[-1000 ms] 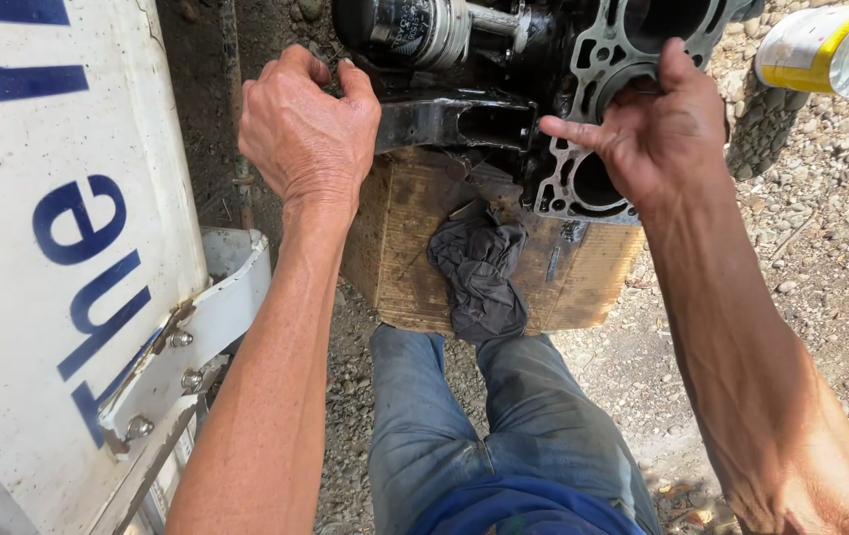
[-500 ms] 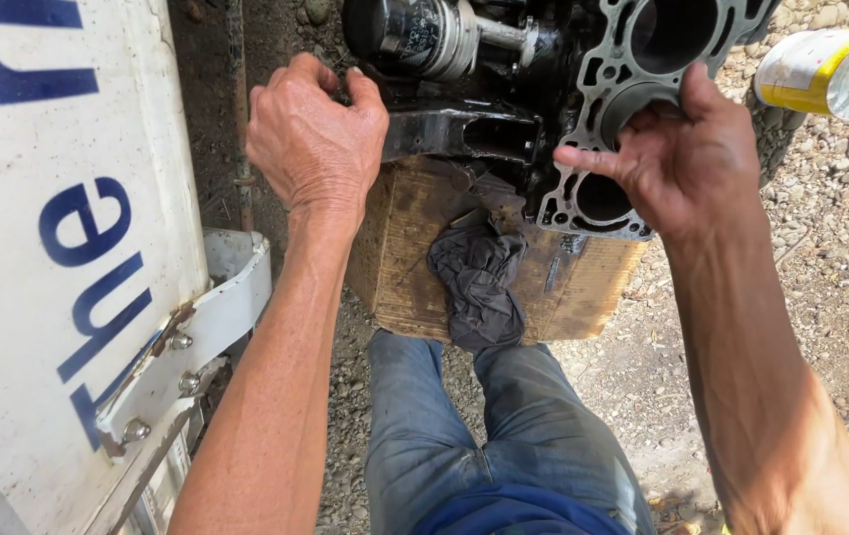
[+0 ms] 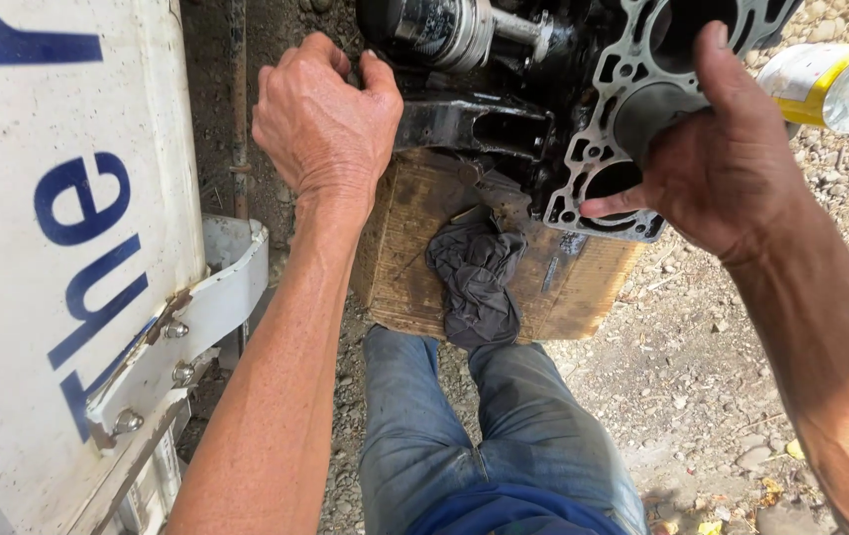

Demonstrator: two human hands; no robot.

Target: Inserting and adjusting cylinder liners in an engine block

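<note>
A black engine block (image 3: 504, 124) rests on a wooden block (image 3: 424, 248) in front of my knees. My left hand (image 3: 325, 124) is curled on the block's left bracket, fingers closed on its edge. My right hand (image 3: 717, 163) holds the grey head gasket (image 3: 598, 129) against the block's cylinder face, thumb up on its upper part, forefinger along its lower edge. A cylindrical oil filter (image 3: 439, 30) sticks out at the top.
A dark rag (image 3: 479, 272) lies on the wooden block. A white panel with blue letters and a bolted bracket (image 3: 196, 327) stands at the left. A plastic bottle with a yellow label (image 3: 836, 84) lies at the upper right on gravel ground.
The view has shifted slightly, so the block sits a little higher in frame. My right hand moved up along the gasket. My left hand keeps its grip on the bracket.
</note>
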